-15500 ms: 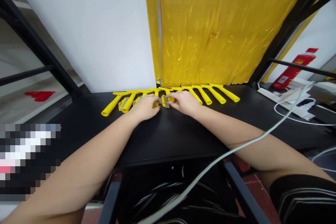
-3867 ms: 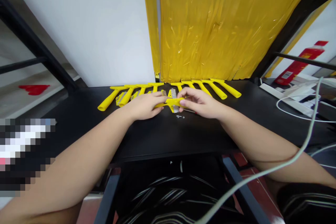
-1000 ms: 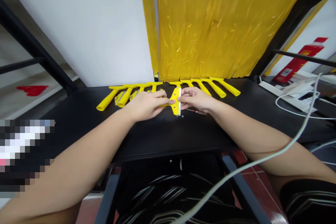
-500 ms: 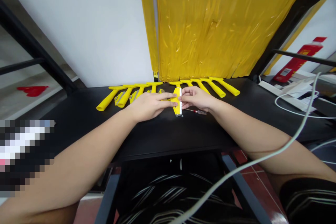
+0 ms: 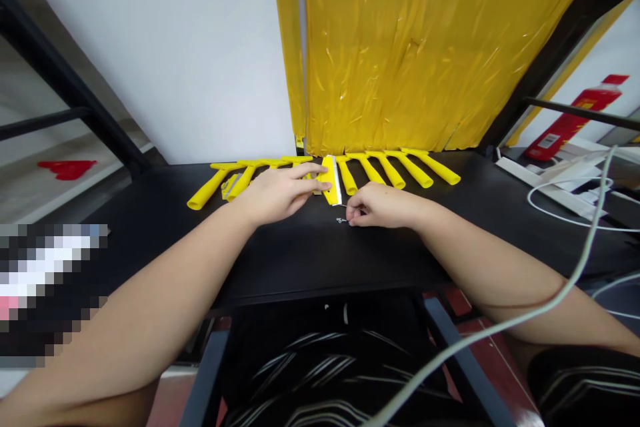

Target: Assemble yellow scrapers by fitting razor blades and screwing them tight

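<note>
My left hand point(image 5: 280, 193) holds a flat yellow scraper head point(image 5: 327, 181) with a white strip point(image 5: 337, 181) along its right edge; two fingers lie across its face. My right hand point(image 5: 383, 205) is lower and to the right, its thumb and finger pinched together at the black tabletop. Beside those fingertips lie some tiny screws point(image 5: 341, 219). Whether a screw is in the pinch is too small to tell. A thin metal shaft shows between the scraper head and my right hand, which hides the rest of it.
Several yellow T-shaped handles point(image 5: 417, 174) lie in a row along the back of the black table point(image 5: 300, 260). More yellow heads point(image 5: 229, 185) are partly hidden by my left hand. A red bottle point(image 5: 570, 123) and white cables stand at right. One pale cable point(image 5: 505, 328) crosses before my right arm.
My right hand has let go of the scraper head and moved down to the screws. The scraper head, in my left hand, has shifted up and slightly left, off the screws.
</note>
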Demonstrator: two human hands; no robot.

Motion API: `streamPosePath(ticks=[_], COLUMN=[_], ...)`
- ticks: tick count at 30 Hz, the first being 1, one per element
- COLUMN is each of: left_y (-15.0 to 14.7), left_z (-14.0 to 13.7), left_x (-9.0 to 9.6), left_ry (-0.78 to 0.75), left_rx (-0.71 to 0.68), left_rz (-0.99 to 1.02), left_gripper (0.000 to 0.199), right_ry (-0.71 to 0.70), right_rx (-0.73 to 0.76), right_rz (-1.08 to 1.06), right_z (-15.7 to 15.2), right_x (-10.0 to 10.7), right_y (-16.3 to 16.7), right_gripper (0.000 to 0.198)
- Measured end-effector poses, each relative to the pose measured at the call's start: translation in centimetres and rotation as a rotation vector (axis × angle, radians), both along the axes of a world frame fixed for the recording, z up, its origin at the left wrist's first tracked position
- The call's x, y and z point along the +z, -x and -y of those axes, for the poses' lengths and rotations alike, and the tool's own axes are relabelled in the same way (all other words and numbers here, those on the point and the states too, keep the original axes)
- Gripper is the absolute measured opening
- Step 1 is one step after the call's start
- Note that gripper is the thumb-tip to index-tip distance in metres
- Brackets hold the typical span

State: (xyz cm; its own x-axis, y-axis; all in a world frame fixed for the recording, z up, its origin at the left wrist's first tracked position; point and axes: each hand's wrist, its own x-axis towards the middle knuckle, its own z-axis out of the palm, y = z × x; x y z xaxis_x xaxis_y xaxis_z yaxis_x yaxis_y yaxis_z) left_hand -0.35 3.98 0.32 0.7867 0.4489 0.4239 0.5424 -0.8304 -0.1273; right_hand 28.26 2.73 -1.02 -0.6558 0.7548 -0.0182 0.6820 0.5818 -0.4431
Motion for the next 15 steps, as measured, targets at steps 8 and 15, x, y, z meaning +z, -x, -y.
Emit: streamPosePath(ticks=[8, 15], left_y=[0.1, -0.8], left_z=[-0.1, 0.9], left_x=[-0.2, 0.0], left_ry=[-0.042, -0.042], left_rx=[0.01, 0.008], left_rz=[-0.05, -0.121], left_gripper=[0.041, 0.04], right_ry=[0.013, -0.082], right_rx=[0.051, -0.13], right_rz=[0.039, -0.527], right_z=[0.7, -1.2], right_x=[1.0, 0.1], right_y=[0.3, 0.2], right_gripper=[0.012, 0.013])
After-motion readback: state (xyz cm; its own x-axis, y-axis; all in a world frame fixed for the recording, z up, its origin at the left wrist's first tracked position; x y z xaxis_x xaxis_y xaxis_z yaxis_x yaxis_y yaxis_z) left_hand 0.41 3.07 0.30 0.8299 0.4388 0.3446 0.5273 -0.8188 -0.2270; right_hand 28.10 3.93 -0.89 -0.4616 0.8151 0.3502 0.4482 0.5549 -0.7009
